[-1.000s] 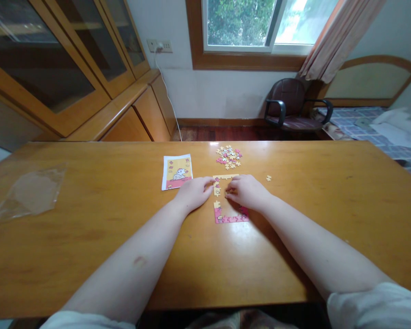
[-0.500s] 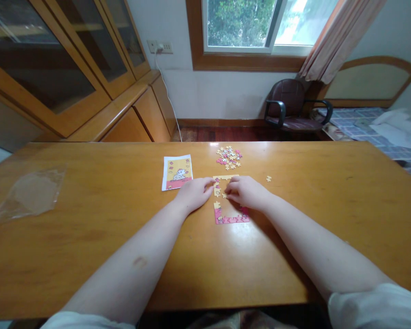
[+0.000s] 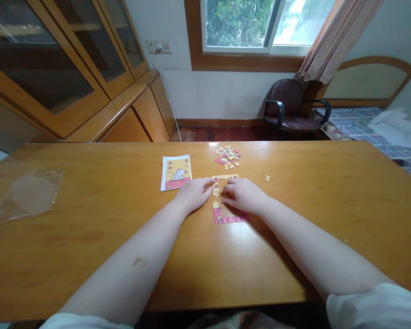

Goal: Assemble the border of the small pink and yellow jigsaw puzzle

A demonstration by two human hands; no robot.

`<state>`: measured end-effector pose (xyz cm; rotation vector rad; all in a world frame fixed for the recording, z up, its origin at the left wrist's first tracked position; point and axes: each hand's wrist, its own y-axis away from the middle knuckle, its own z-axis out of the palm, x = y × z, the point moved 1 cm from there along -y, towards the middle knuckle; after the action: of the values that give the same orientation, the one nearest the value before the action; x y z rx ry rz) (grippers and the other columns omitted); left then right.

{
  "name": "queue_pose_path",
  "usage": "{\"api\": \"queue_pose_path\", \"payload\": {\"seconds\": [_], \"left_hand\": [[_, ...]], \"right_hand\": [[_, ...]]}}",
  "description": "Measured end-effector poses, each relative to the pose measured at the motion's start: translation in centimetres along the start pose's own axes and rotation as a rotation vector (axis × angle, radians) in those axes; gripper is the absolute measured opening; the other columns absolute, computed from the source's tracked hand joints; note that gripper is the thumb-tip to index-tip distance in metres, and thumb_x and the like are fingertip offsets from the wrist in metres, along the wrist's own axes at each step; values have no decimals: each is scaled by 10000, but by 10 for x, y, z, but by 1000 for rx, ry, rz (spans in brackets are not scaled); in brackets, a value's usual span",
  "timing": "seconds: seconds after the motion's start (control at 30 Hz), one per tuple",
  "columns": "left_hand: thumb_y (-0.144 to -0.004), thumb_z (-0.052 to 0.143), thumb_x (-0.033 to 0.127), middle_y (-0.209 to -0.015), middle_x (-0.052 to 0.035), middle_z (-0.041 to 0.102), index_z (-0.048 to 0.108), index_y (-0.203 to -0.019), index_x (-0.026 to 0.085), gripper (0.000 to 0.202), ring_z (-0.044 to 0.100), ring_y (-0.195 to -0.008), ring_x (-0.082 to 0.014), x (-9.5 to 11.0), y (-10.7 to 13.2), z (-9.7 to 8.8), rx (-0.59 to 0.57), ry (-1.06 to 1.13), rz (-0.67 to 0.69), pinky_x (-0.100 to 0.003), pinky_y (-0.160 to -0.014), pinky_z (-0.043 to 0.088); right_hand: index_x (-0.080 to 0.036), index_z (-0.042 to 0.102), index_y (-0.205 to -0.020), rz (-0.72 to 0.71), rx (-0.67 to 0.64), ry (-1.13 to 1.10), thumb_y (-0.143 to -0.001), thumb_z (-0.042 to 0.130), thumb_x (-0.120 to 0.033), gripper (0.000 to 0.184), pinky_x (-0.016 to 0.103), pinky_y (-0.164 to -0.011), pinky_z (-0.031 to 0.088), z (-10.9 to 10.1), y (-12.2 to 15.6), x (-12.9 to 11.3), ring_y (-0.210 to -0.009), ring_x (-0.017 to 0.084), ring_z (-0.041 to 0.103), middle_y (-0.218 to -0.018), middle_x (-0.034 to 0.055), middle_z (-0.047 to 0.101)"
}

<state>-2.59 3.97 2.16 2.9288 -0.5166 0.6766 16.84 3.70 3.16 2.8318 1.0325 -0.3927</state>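
Pink-and-yellow rectangular puzzle border (image 3: 230, 220): it lies flat on the glossy brown wooden table (image 3: 198, 265), with a small gap in its left side.
Right hand (image 3: 245, 195): it is inside the border, near that gap; thumb and finger seem to pinch a small yellow puzzle piece (image 3: 223, 196), though the fingers mostly cover it.
Left hand (image 3: 194, 194): it rests at the border's left side, fingers lightly bent, thumb slightly apart, pinching nothing visible.
Mixed yellow, pink and white puzzle pile (image 3: 228, 157): just beyond the border's far edge.
White-edged printed paper picture (image 3: 176, 172): left of the border.
Step in hand: I judge it is the fitting of the left side.
Next move: it calls for matching the knobs to the gap, then gentle pressing while the column is kept steady.
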Motion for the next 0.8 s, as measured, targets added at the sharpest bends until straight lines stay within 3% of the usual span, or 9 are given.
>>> {"api": "queue_pose_path", "payload": {"seconds": [0.43, 0.6, 0.8], "left_hand": [[-894, 460, 336, -920, -42, 722, 665, -1142, 245, 334, 659, -903, -217, -2, -1, 2, 3, -2, 14, -298, -796, 489], [-895, 463, 332, -919, -38, 721, 663, -1146, 245, 333, 657, -892, -207, -2, -1, 2, 0, -2, 16, -293, -801, 485], [-891, 461, 347, -932, -36, 722, 658, -1155, 250, 343, 653, -877, -208, -2, -1, 2, -12, 8, -1, -295, -782, 488]], "right_hand": [[-173, 704, -900, -35, -119, -117, -813, 557, -127, 177, 256, -822, 444, -5, 0, -1, -878, 173, 610, -958, 81, 639], [-168, 689, -912, -40, -84, -105, -806, 598, -168, 140, 269, -808, 448, -6, 1, 3, -862, 175, 608, -956, 78, 644], [-188, 698, -916, 47, -77, -134, -733, 736, -359, 254, 273, -770, 447, -4, 0, 11, -853, 190, 616, -948, 58, 663]]}}
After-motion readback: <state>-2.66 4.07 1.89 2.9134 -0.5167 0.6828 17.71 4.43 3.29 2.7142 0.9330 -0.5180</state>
